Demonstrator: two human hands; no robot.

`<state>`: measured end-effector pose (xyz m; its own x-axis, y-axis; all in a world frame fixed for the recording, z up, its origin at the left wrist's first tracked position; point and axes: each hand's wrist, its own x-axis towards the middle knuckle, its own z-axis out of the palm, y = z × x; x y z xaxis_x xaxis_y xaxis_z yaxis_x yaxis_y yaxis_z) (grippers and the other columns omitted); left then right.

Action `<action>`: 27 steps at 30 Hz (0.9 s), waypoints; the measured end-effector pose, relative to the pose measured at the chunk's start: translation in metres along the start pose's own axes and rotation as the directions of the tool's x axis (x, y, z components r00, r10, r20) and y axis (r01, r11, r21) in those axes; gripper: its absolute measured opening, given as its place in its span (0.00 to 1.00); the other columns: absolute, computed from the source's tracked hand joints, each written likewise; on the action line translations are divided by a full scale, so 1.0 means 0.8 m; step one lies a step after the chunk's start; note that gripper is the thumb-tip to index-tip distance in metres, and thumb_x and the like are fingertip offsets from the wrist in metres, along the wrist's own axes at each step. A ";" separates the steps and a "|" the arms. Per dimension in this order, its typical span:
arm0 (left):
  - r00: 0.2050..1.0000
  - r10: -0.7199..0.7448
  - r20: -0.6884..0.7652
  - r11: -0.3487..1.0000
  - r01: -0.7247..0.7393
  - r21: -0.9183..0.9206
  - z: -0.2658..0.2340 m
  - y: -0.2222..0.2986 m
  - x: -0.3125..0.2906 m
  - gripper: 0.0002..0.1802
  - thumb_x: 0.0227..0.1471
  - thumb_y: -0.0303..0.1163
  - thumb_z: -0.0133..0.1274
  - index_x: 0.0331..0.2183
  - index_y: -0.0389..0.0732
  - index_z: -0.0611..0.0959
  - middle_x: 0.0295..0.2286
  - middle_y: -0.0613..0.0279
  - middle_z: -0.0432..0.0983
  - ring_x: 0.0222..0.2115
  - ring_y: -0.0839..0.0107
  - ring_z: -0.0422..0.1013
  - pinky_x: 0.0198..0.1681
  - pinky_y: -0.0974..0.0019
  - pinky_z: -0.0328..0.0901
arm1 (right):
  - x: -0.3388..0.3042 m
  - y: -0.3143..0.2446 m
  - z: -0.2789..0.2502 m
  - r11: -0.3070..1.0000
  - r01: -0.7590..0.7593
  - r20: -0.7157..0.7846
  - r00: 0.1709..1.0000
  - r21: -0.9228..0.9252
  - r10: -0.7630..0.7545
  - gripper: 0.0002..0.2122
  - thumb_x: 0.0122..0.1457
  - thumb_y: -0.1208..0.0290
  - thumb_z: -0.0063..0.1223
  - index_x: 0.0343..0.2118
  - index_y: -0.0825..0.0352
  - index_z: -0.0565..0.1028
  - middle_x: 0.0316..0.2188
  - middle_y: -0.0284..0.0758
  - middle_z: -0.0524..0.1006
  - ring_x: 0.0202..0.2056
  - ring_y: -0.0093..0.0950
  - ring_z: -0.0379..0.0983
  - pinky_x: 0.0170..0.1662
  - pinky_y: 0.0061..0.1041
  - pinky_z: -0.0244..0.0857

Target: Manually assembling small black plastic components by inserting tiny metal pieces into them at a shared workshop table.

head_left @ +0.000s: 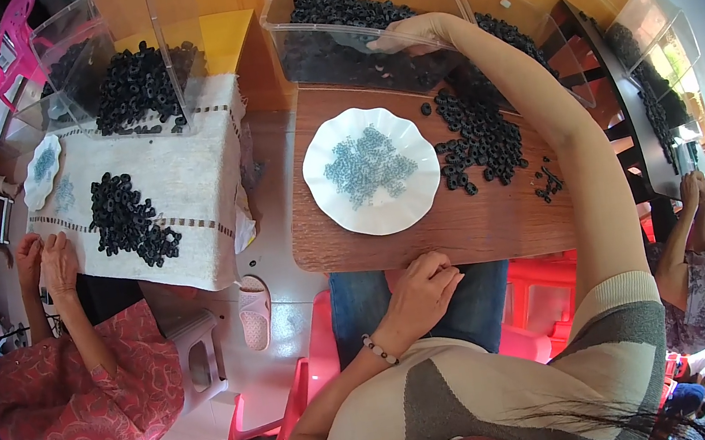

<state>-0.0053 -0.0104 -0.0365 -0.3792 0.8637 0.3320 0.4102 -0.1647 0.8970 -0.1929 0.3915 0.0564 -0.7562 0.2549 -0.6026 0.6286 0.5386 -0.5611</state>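
My right hand [415, 34] reaches over the near wall of a clear plastic bin [294, 49] at the back of the table. Inside lie many small black rings [333, 4]; the fingertips are partly hidden by the wall and blurred. At the table's near edge, above my lap, my left hand [424, 289] is curled with its fingers together; whatever it may hold is hidden. A white scalloped plate [327, 197] stands in front of me, bearing small clear bluish pieces [370, 164]. A loose pile of black rings [480, 141] lies right of the plate.
Small black bits [549, 183] lie near the brown tabletop's [357, 251] right side. Another clear bin [502, 0] adjoins on the right. At left, a co-worker's hands [55, 259] work at a cloth-covered table [203, 168] with black rings [125, 219]. Another person's hands [694, 188] show far right.
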 end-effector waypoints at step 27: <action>0.998 0.055 0.014 0.998 -0.054 -0.013 0.005 0.001 0.004 0.07 0.56 0.30 0.60 0.35 0.36 0.86 0.36 0.58 0.74 0.38 0.57 0.73 0.42 0.58 0.68 | -0.044 -0.018 -0.021 0.934 0.173 0.231 0.940 0.311 -0.251 0.14 0.62 0.64 0.61 0.43 0.69 0.82 0.42 0.37 0.82 0.37 0.25 0.78 0.43 0.27 0.73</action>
<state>-0.0027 -0.0059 -0.0362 -0.3449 0.8598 0.3765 0.4195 -0.2176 0.8813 -0.1781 0.3886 0.0955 -0.8266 -0.0809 -0.5570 0.5134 0.2971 -0.8050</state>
